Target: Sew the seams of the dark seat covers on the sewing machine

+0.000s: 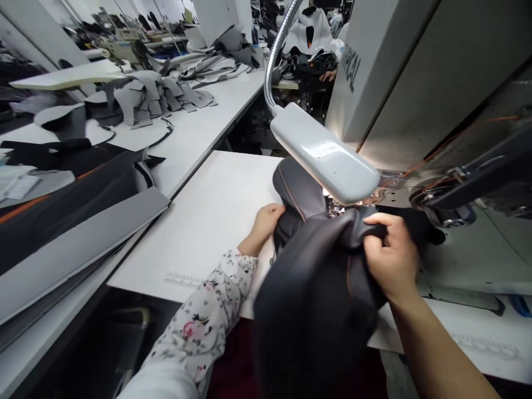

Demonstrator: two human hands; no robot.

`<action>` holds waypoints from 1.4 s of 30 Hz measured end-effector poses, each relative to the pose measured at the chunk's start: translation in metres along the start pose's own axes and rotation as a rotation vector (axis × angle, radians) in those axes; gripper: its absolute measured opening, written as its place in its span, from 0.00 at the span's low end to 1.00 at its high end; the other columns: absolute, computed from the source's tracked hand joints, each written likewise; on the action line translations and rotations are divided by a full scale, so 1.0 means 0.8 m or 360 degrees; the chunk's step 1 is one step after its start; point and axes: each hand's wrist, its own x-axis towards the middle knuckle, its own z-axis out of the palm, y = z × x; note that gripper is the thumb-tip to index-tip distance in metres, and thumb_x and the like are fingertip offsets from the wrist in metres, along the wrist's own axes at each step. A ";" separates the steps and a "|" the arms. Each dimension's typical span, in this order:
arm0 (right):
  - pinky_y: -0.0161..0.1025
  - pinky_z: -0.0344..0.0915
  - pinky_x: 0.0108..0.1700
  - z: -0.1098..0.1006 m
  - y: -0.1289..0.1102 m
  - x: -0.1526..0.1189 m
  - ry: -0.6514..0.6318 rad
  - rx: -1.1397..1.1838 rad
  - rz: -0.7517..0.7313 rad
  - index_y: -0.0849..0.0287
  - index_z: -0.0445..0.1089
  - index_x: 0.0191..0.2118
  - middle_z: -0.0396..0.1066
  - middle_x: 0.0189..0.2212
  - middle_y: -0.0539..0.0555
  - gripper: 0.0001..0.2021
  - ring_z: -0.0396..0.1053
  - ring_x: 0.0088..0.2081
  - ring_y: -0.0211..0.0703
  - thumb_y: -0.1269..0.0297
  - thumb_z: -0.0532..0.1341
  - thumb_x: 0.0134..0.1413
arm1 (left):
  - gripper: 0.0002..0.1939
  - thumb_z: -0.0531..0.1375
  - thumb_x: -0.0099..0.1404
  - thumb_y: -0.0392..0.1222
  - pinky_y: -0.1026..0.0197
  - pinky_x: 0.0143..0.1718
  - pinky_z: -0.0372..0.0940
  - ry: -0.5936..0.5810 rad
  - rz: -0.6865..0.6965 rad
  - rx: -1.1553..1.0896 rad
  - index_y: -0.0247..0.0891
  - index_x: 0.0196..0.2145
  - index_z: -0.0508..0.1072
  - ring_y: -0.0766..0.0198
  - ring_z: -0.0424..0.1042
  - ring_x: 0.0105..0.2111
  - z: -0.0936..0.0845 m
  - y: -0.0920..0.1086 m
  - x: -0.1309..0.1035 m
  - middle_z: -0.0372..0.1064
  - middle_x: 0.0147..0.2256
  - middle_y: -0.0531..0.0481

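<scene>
A large black cover with orange stitching (316, 266) hangs over the front edge of the sewing table and reaches under the machine's needle area. My left hand (268, 221) pinches the cover's left edge, its fingertips closed on the material. On the other side, my right hand (393, 252) grips a bunched fold of the cover, fingers wrapped round it. Just beyond the fold, the presser foot area (336, 208) of the sewing machine (415, 111) is lit and partly hidden by the lamp head (326, 152).
A white side table (195, 130) at the left bears grey cut pieces (145, 94) and long dark panels (83, 205). Rulers (183, 279) mark the white work surface (208, 210). Another person's hand (328, 76) shows in the background.
</scene>
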 end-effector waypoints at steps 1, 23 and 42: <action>0.42 0.73 0.44 0.002 0.017 -0.002 0.0052 -0.0022 0.0043 0.55 0.72 0.44 0.76 0.37 0.52 0.13 0.76 0.38 0.46 0.74 0.56 0.56 | 0.15 0.64 0.73 0.48 0.54 0.46 0.74 0.0043 0.0092 0.0065 0.33 0.47 0.75 0.60 0.76 0.42 0.004 -0.002 -0.001 0.75 0.44 0.47; 0.55 0.62 0.70 -0.060 -0.005 0.043 -0.0772 -0.0132 -0.1314 0.59 0.74 0.52 0.76 0.58 0.57 0.15 0.72 0.62 0.49 0.77 0.56 0.66 | 0.20 0.49 0.79 0.35 0.49 0.71 0.61 -0.0862 0.2381 0.1517 0.31 0.58 0.76 0.56 0.70 0.64 -0.032 0.114 -0.094 0.73 0.62 0.42; 0.54 0.69 0.66 -0.047 0.032 0.058 -0.0660 0.0220 -0.0981 0.54 0.76 0.56 0.76 0.58 0.57 0.15 0.72 0.62 0.49 0.71 0.55 0.72 | 0.14 0.56 0.70 0.34 0.49 0.58 0.53 -0.0692 0.2252 0.1201 0.37 0.49 0.79 0.59 0.73 0.54 -0.012 0.115 -0.091 0.80 0.52 0.52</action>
